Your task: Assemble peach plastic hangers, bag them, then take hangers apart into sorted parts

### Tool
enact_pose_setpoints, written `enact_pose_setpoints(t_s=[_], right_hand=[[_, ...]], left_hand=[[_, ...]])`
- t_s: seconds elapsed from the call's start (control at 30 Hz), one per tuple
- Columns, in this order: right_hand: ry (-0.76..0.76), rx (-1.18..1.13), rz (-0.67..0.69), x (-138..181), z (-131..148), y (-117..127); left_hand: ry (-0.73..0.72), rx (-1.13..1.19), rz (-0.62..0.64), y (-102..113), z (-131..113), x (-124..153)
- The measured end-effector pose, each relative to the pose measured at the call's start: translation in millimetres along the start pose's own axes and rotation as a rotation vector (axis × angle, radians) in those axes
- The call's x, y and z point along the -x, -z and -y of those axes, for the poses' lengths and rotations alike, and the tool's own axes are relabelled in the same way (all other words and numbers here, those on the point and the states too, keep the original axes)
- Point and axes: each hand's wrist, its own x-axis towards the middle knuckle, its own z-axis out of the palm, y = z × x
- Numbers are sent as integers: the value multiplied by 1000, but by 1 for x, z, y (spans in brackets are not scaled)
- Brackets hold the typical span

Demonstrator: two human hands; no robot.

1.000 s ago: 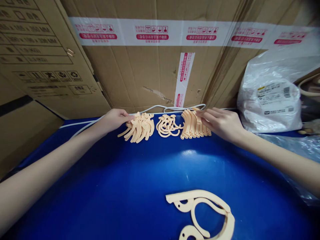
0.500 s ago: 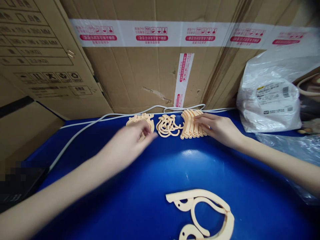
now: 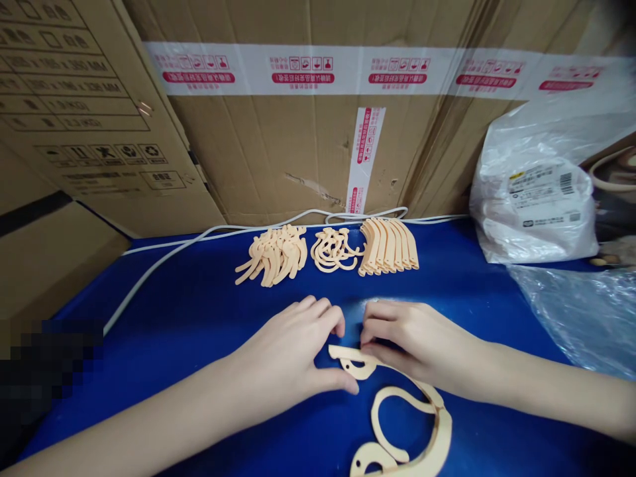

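Note:
A beige plastic folding hanger (image 3: 444, 442) lies in front of me on the blue table, made of curved arms and a round hook piece. My right hand (image 3: 405, 338) is closed with its fingertips on the hanger's upper arm and covers part of it. To the left of that arm's tip, my left hand (image 3: 311, 348) is open, thumb and fingers apart with nothing between them. Farther back lie a heap of small curved beige pieces (image 3: 278, 255), a tangle of beige hooks (image 3: 334, 250) and a neat row of beige hanger arms (image 3: 390, 246).
Cardboard boxes (image 3: 278, 146) stand along the back and left. A white cable (image 3: 209, 235) runs along the table's rear. On the right are a white plastic bag (image 3: 534, 192) and a clear plastic sheet (image 3: 561, 318). Something dark and blurred out lies at the left edge.
Both hands have come back from the piles toward me, to the folding hanger. The hanger has shifted slightly away from me. The left pile and the arm row are now uncovered.

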Motion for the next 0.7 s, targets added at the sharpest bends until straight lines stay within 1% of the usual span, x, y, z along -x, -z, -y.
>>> enact_pose_setpoints(t_s=[0.17, 0.27, 0.3, 0.37, 0.43, 0.47, 0.5, 0.53, 0.63, 0.7], right_hand=[[5, 39, -59, -5, -2, -1], [-15, 49, -72, -6, 1, -1], [-39, 31, -89, -7, 1, -1], [-104, -42, -152, -9, 2, 1], [-148, -118, -238, -13, 2, 6], [-151, -133, -283, -15, 2, 9], [-148, -132, -323, -17, 2, 12], [-140, -120, -354, -19, 2, 15], [-115, -56, -386, -26, 1, 22], [-93, 63, -406, -30, 0, 23]], left_hand=[[0, 12, -30, -3, 6, 1], [28, 41, -87, -5, 10, -5], [46, 119, -123, -6, 10, -8], [75, 418, -177, -7, 10, -13], [83, 743, -150, -6, 8, -17], [79, 840, -125, -5, 6, -19], [71, 873, -118, -4, 5, -20], [63, 856, -138, -2, 4, -21], [46, 742, -296, 4, 3, -22], [45, 700, -374, 7, 3, -20]])
